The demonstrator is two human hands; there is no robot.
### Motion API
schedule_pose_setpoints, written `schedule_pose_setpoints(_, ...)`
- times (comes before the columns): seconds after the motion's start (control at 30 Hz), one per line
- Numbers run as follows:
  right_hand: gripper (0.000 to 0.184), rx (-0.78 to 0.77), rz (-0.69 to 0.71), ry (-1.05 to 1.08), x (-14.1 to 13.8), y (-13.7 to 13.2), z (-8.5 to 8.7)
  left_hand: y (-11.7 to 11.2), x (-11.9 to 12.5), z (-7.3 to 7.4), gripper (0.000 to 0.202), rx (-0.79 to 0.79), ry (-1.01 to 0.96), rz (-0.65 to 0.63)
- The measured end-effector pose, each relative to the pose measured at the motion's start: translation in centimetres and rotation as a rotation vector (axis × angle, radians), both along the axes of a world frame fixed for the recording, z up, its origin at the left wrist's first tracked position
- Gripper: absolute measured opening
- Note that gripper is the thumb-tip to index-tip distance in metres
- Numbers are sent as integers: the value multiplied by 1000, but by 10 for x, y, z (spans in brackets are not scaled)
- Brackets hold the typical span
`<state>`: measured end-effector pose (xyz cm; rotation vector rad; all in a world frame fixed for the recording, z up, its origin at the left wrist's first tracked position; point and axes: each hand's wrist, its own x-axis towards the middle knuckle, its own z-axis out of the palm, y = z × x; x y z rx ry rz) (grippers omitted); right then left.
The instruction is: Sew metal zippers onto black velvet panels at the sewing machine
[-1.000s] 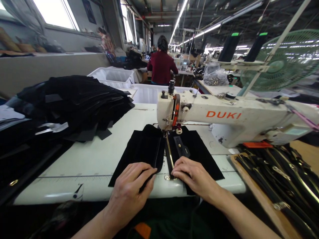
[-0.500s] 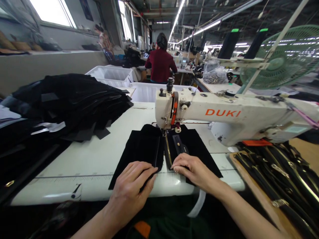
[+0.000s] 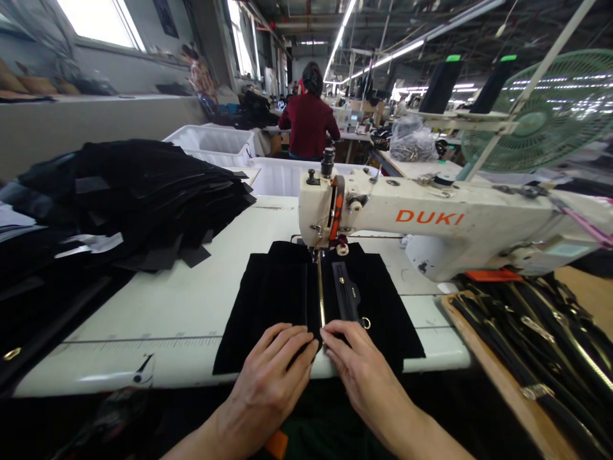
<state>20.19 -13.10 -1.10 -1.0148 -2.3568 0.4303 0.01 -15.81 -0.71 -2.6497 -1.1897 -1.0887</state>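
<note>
Two black fabric panels lie side by side under the needle of a white sewing machine point(image 3: 373, 201), one panel point(image 3: 268, 287) on the left and one point(image 3: 385, 306) on the right. A gold-toothed zipper point(image 3: 321, 291) runs between them up to the presser foot. My left hand point(image 3: 275, 367) pinches the left panel near its inner edge. With fingers closed, my right hand point(image 3: 361, 364) grips the lower part of the zipper. A black trim piece point(image 3: 345, 291) with a gold slider sits on the right panel, and a gold ring point(image 3: 366, 323) shows below it.
A tall pile of black fabric pieces point(image 3: 129, 198) covers the table's left side. At the right, a wooden tray point(image 3: 450, 313) holds several black zippers. White plastic bins point(image 3: 211, 140) stand behind the table. A person in a dark red top point(image 3: 309, 124) sits farther back.
My right hand has shifted left and down to the zipper, and my left hand slightly right. The right panel now lies flatter, with the gold ring exposed. The white strip has gone from view.
</note>
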Motion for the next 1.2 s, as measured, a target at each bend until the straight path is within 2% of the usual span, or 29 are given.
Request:
schedule_pose_setpoints(0.07,36,-66,-27,40,-1,1,-2,0,-1,-3,31,-48,7,-20)
schedule_pose_setpoints(0.13,35,-50,-40,43,-1,1,-3,0,-2,-5,34,-93,6,-34)
schedule_pose_setpoints(0.27,37,126,-34,-24,-4,-4,0,3,-4,-3,38,-163,-60,-59)
schedule_pose_setpoints(0.4,48,241,47,-109,-3,-9,5,5,-5,3,44,-312,-77,-68)
schedule_pose_setpoints(0.47,46,201,55,-81,0,-6,5,5,-8,7,51,-408,-49,-77)
schedule_pose_setpoints(0.53,39,78,4,-23,4,0,5,4,-11,12,57,-482,-8,-101)
schedule_pose_setpoints(0.6,43,-39,-70,10,8,6,5,4,-15,17,60,-515,34,-124)
schedule_pose_setpoints(0.67,47,-74,-88,-3,9,9,5,5,-17,22,61,-522,76,-136)
schedule_pose_setpoints(0.83,39,40,-28,-35,6,5,7,10,-22,26,60,-461,131,-120)
schedule_pose_setpoints(0.97,32,84,-1,-4,4,9,11,14,-29,29,73,-439,223,-159)
schedule_pose_setpoints(1.07,21,131,5,26,3,16,11,18,-33,38,80,-446,299,-172)
schedule_pose_setpoints(1.2,19,230,39,35,1,25,6,27,-37,49,78,-396,362,-194)
